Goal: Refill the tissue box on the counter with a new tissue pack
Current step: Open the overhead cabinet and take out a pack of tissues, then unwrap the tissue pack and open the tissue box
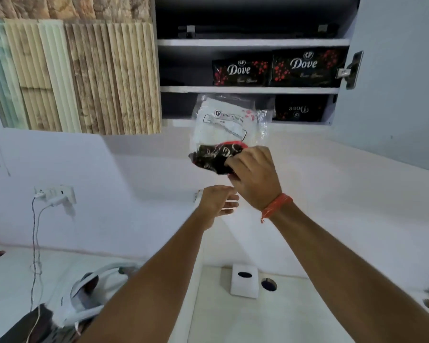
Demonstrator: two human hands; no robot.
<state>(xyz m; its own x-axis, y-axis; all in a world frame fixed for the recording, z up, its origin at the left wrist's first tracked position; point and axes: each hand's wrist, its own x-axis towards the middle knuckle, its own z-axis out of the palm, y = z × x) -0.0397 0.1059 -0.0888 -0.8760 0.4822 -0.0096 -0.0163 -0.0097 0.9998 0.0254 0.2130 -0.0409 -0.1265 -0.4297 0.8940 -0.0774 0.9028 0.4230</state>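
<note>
— Plastic, clear on top and black with red at the bottom: that is the tissue pack (pixel 227 129), yes? Where is it now?

— Up in the air, in front of the open wall cabinet (pixel 253 90), just below its lowest shelf. The right hand (pixel 254 178) holds it by the lower black end, fingers closed in a pinch on the wrapper. The long axis of the pack stands nearly upright, and the white part rises above the hand.

— And the left hand (pixel 217 205)?

— It is just below and a little to the left of the right one, apart from the pack. Its fingers are loosely spread and hold nothing.

— Where is the tissue box (pixel 244 283)?

— Far down on the white counter (pixel 258 323), near the person, almost straight under the hands. It is white, with a dark oval slot on top. A dark round hole in the counter is just beside it on the right.

— So the coming move goes which way?

— Downward and toward the person, I think. The pack lies well above the box, so it must descend. The right hand is the one that carries; the left is nearer to the box and free, so it could steady or open the box.

— More packs remain?

— Yes, black Dove packs (pixel 307 66) lie on the cabinet shelves.
</note>
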